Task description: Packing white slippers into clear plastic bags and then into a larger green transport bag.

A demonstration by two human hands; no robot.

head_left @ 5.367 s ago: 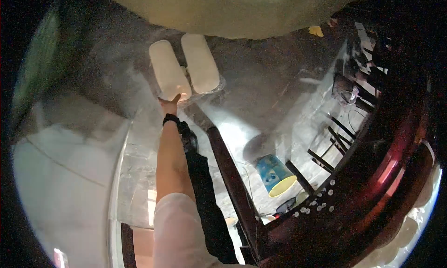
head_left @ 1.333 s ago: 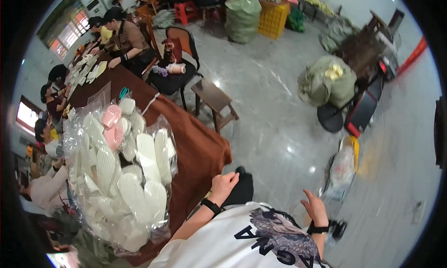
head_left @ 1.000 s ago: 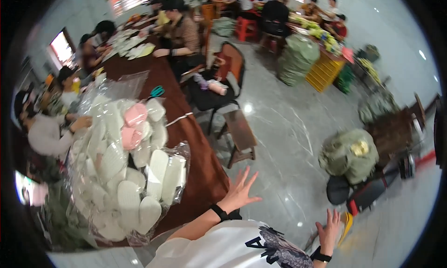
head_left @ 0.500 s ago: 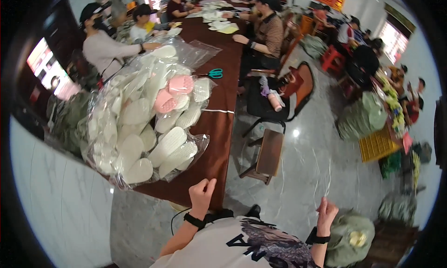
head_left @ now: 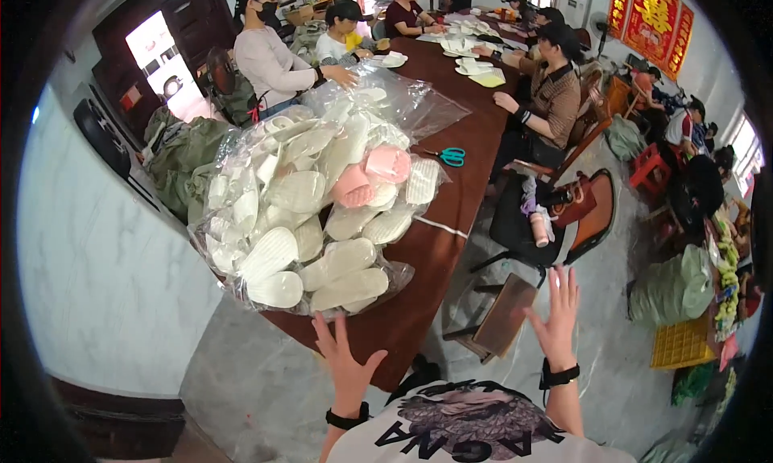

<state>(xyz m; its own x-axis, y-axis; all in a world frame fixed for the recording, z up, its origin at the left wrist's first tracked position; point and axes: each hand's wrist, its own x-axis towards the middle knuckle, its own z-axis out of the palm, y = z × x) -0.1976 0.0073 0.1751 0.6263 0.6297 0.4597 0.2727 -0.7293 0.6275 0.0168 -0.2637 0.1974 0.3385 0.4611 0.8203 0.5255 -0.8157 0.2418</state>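
Note:
My left hand (head_left: 348, 370) is open with fingers spread, its fingertips close to the lower edge of a large clear plastic bag (head_left: 431, 109); whether they touch it I cannot tell. My right hand (head_left: 557, 318) is also open, raised off to the right beside a wooden stool (head_left: 506, 316), holding nothing. Stuffed full, the bag holds many white slippers (head_left: 346, 260) and some pink slippers (head_left: 388, 164). It lies at the near end of a long table with a brown cloth (head_left: 447, 201). Teal-handled scissors (head_left: 452, 156) rest to its right.
A person in a pale top (head_left: 270, 60) stands beyond the bag, an arm stretched toward it. Others sit along the table with white pieces (head_left: 467, 47). A black chair (head_left: 515, 221) carrying a bag stands on the right. Green sacks (head_left: 185, 157) lie at left.
Both hands have gone from closed fists to open, spread fingers. The view has swung left and up, so the table and bag sit farther right in the picture.

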